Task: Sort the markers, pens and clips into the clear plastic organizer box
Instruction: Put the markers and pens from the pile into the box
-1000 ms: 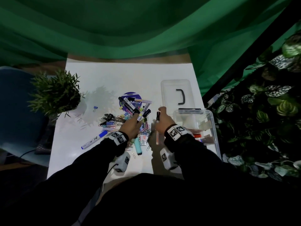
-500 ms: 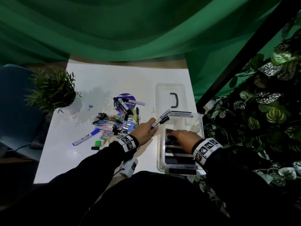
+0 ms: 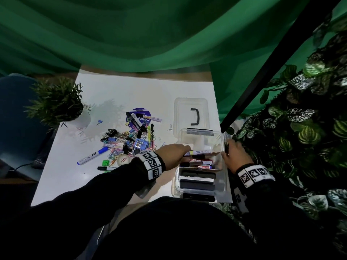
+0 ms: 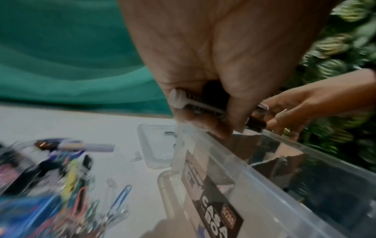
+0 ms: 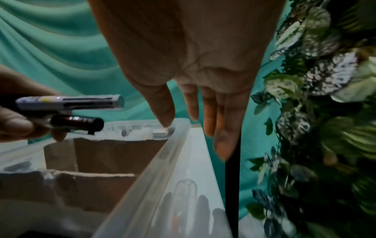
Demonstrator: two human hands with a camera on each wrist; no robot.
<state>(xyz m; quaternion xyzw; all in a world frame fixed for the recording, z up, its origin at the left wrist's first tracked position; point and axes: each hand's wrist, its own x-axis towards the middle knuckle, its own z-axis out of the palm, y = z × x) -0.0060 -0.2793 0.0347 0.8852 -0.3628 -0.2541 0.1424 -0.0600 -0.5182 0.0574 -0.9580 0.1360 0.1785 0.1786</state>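
Observation:
The clear organizer box (image 3: pixel 224 177) stands at the table's right edge, with markers lying in its near compartments. My left hand (image 3: pixel 174 149) reaches over its left wall and grips two markers (image 3: pixel 200 152), one white with a yellow label and one dark. The left wrist view shows those markers (image 4: pixel 195 104) pinched just above the box rim (image 4: pixel 254 175). My right hand (image 3: pixel 234 152) is at the box's right rim. Its fingers (image 5: pixel 221 141) hang straight outside the wall (image 5: pixel 158 169), its thumb touches the rim, and it holds nothing. The pile of pens, markers and clips (image 3: pixel 129 141) lies left of the box.
The box lid (image 3: pixel 190 113) lies flat behind the box. A potted plant (image 3: pixel 58 104) stands at the table's left rear. A blue-capped marker (image 3: pixel 92 156), a tape roll (image 3: pixel 123 159) and a green-tipped marker (image 3: pixel 107 168) lie near my left forearm. Leafy plants crowd the right side.
My left hand carried the two markers rightward from the pile to above the box. My right hand came out of the box's inside and moved to its right rim.

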